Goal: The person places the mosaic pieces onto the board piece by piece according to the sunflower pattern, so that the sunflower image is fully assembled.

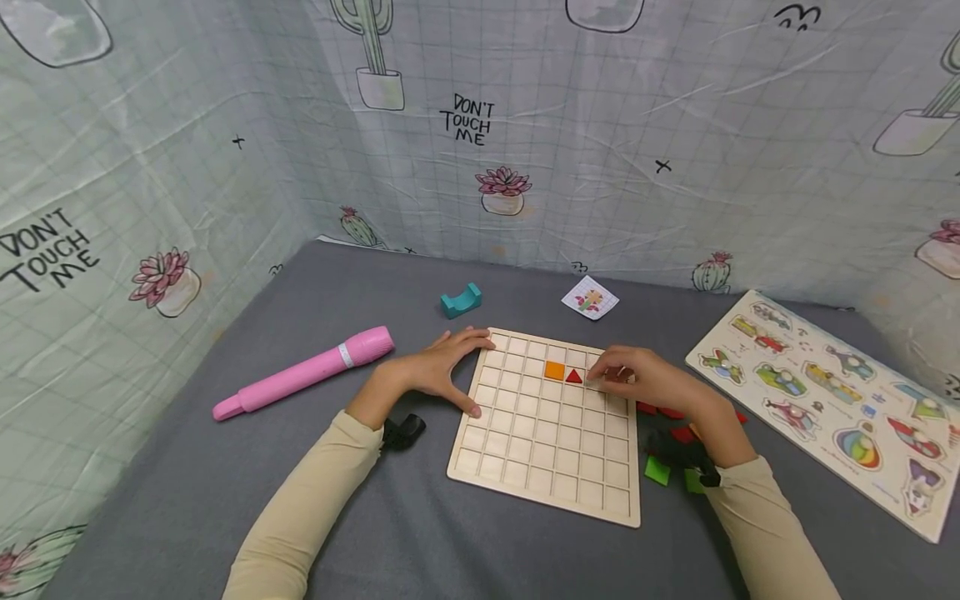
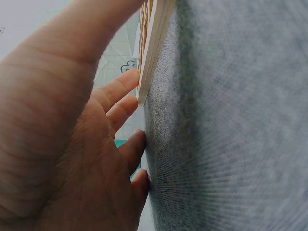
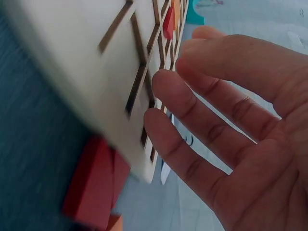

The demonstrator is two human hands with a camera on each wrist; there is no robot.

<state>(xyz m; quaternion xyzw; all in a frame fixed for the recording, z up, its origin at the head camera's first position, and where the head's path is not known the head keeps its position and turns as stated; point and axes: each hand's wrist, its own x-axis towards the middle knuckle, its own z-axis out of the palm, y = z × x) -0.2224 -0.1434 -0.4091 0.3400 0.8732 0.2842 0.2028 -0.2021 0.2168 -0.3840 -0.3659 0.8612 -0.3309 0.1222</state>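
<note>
A square wooden grid board [image 1: 517, 442] lies on the grey cloth. An orange square [image 1: 554, 370] and a red triangle [image 1: 573, 377] sit side by side in cells of one upper row. My left hand [image 1: 438, 367] spans the board's upper left corner, its thumb on the left edge and a fingertip at the top edge. Over the board's upper right part, my right hand [image 1: 637, 375] has its fingertips just right of the red triangle. Nothing shows between its loosely bent fingers in the right wrist view, where the thumb and index fingertips lie close together.
Red blocks [image 3: 91, 183] and green pieces [image 1: 657, 471] lie right of the board, partly under the right wrist. A pink flashlight-shaped tube [image 1: 303, 373] is at left. Behind the board are a teal curved block [image 1: 461, 301] and a small picture card [image 1: 591, 297]. A picture puzzle board [image 1: 825, 392] lies far right.
</note>
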